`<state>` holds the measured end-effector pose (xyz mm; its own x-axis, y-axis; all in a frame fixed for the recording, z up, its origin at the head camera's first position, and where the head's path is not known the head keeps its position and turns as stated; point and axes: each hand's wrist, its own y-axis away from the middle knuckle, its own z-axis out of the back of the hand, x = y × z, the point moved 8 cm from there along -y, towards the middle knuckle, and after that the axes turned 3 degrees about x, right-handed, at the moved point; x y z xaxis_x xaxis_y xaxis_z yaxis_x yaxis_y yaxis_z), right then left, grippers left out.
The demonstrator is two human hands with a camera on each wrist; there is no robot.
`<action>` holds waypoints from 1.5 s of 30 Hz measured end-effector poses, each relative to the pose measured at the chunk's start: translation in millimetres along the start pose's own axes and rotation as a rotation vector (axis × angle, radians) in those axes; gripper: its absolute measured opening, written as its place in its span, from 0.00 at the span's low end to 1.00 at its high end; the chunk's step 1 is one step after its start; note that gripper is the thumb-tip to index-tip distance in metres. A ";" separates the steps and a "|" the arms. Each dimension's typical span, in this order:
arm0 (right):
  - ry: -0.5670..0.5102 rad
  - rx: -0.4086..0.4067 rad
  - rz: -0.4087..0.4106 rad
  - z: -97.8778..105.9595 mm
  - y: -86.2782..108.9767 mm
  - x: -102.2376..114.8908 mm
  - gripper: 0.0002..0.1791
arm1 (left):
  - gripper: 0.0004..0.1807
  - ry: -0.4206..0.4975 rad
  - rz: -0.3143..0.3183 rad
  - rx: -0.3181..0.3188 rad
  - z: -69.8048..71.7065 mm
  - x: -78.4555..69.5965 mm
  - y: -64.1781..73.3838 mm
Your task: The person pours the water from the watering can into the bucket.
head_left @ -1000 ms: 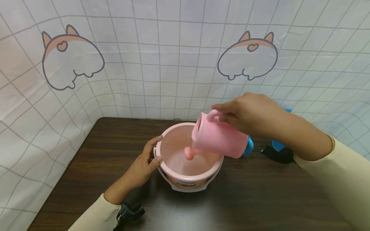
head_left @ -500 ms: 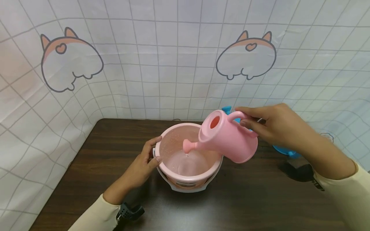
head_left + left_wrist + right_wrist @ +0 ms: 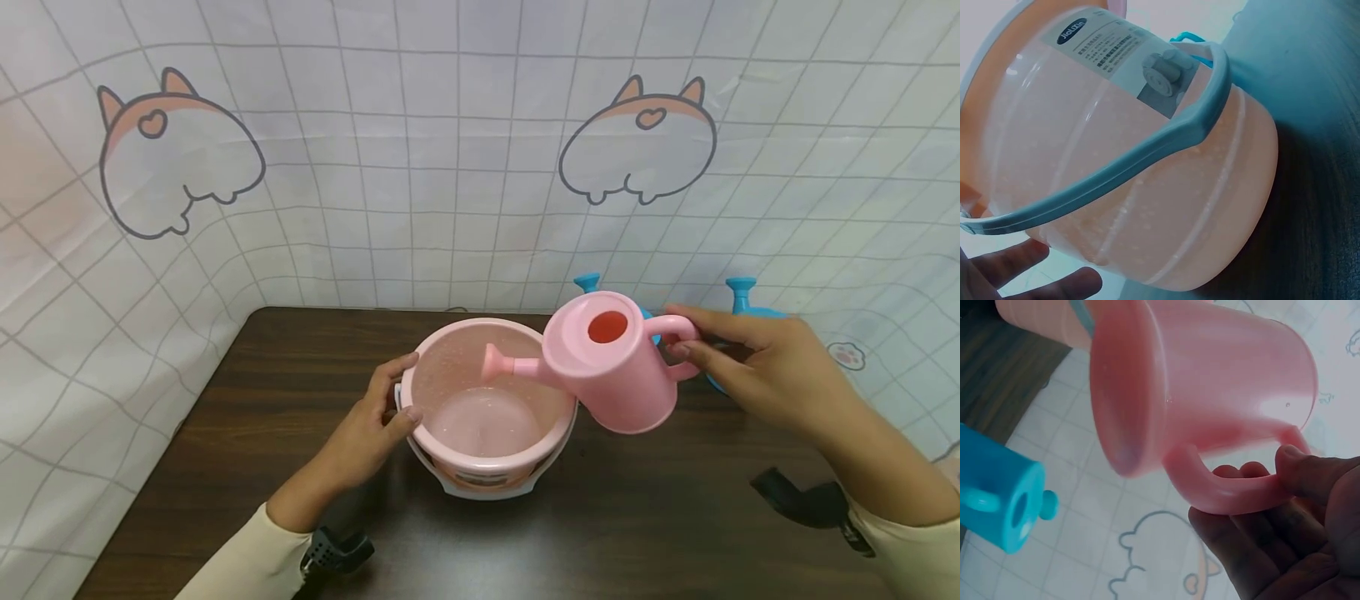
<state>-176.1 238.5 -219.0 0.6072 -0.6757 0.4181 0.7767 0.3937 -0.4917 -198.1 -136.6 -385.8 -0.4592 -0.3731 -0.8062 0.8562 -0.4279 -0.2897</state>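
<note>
A pink watering can (image 3: 626,383) is held in the air by my right hand (image 3: 772,371), its fingers and thumb round the handle, as the right wrist view also shows. The can leans left, and its spout head (image 3: 497,363) sits over the inside of a pink bucket (image 3: 487,463). Drops cling to the bucket's inner wall, and its bottom looks wet. At the left rim, my left hand (image 3: 367,429) grips the bucket, thumb on the rim. In the left wrist view the bucket's wall (image 3: 1166,206) carries a label and a grey-looking bail handle (image 3: 1122,175).
Behind the pink can, two blue watering cans, one with its spout (image 3: 587,282) showing and another with its spout (image 3: 741,290) farther right, stand by the grid-patterned curtain (image 3: 420,150). The dark wooden table (image 3: 262,392) carries everything.
My right hand has swung right and lower, tipping the pink can back toward upright; its spout head rose. Drops seen under the spout half a second ago are gone. My left hand stays put.
</note>
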 end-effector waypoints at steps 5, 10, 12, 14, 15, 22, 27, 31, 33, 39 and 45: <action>0.066 -0.025 -0.005 1.8 8.9 -6.4 0.27 | 0.35 -0.020 0.008 -0.004 -0.1 -1.5 0.4; 0.050 -0.016 -0.054 -0.6 20.5 -14.2 0.26 | 0.35 -0.035 0.005 -0.008 -0.3 -1.4 0.9; 0.035 -0.014 -0.095 -2.3 25.7 -18.7 0.24 | 0.35 -0.035 0.003 -0.008 -0.4 -1.2 1.0; 0.027 -0.018 -0.126 -4.3 30.0 -21.8 0.21 | 0.35 -0.034 0.002 -0.008 -0.3 -1.1 1.1; 0.027 -0.023 -0.137 -5.1 31.9 -23.0 0.20 | 0.35 -0.032 0.002 -0.008 -0.2 -1.1 1.2; 0.003 -0.037 -0.218 -10.3 44.0 -31.4 0.18 | 0.35 -0.040 0.002 -0.012 1.1 -1.9 1.3; 0.040 -0.038 -0.266 -12.6 51.2 -36.9 0.19 | 0.34 -0.060 0.008 -0.016 2.5 -2.0 1.3; 0.051 -0.045 -0.300 -12.8 56.2 -41.4 0.18 | 0.34 -0.063 0.009 -0.015 2.6 -1.8 1.5; 0.052 -0.047 -0.320 -12.5 58.5 -44.4 0.18 | 0.34 -0.061 0.009 -0.014 2.5 -1.5 1.7; 0.030 -0.080 -0.333 -12.2 65.4 -50.7 0.15 | 0.34 -0.060 0.015 -0.014 2.6 -0.1 2.1; 0.036 -0.105 -0.383 -11.2 74.7 -60.9 0.17 | 0.34 -0.059 0.014 -0.009 1.9 0.2 2.2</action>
<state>-156.9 302.0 -289.7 0.2688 -0.7833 0.5605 0.9233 0.0438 -0.3816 -196.7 -139.3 -385.6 -0.4602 -0.4268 -0.7785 0.8646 -0.4148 -0.2837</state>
